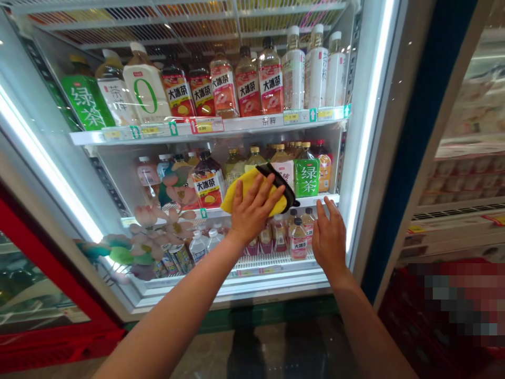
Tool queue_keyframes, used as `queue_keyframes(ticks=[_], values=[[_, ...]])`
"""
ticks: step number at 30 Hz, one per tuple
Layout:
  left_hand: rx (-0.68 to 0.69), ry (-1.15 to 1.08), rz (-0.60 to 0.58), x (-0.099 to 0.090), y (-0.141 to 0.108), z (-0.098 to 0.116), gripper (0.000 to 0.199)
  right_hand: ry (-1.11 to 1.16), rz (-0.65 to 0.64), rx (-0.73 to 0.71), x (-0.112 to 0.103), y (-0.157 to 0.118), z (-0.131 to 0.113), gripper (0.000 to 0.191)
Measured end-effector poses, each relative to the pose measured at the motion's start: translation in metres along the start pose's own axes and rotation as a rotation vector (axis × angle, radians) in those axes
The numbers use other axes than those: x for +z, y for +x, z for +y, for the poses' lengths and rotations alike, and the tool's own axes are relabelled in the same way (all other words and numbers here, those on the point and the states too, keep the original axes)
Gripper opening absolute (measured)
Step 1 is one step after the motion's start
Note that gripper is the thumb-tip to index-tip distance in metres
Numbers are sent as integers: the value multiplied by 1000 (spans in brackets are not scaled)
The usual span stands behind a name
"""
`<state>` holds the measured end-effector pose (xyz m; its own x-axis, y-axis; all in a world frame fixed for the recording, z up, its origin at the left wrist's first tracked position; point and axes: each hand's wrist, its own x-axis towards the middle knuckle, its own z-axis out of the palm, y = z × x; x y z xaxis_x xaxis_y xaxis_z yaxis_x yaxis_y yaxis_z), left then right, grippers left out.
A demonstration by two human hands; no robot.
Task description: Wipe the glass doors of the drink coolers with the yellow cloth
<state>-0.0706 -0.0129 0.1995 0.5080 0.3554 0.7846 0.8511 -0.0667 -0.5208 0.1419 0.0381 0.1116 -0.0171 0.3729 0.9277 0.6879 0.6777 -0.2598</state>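
Observation:
A yellow cloth with a dark edge (pixel 240 188) lies flat against the glass door of a lit drinks cooler (pixel 359 158). My left hand (pixel 254 208) presses on the cloth with its fingers spread, in front of the middle shelf. To the right, my right hand (pixel 329 231) is raised near the door's right side, fingers apart and holding nothing. Behind the glass stand rows of bottles, among them a green-labelled bottle (pixel 306 171) between the two hands and a dark tea bottle (pixel 208 181) left of the cloth.
Pink and green flower decorations (pixel 153 231) show on the lower left of the glass. A red-framed cooler (pixel 94 310) stands at the left. On the right are a dark blue post (pixel 418 137) and another shelf unit (pixel 457 216). Tiled floor shows below.

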Motion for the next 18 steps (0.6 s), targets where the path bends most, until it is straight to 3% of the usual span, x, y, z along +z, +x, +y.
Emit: queue_keyframes(ticks=[2,4,7,11,14,18], values=[[-68,-7,1,8,24,16,63,15,10,9,-3,2,5,61],[-24,2,1,17,29,35,62,27,26,15,-5,2,11,62],[165,-5,-26,21,0,48,57,33,40,10,-7,0,19,64],[328,-38,-85,17,-35,38,57,21,11,-10,-10,-2,26,65],[261,2,-39,22,-13,44,61,9,19,7,-14,0,32,64],[15,34,-9,39,30,78,69,9,46,38,-17,0,42,61]])
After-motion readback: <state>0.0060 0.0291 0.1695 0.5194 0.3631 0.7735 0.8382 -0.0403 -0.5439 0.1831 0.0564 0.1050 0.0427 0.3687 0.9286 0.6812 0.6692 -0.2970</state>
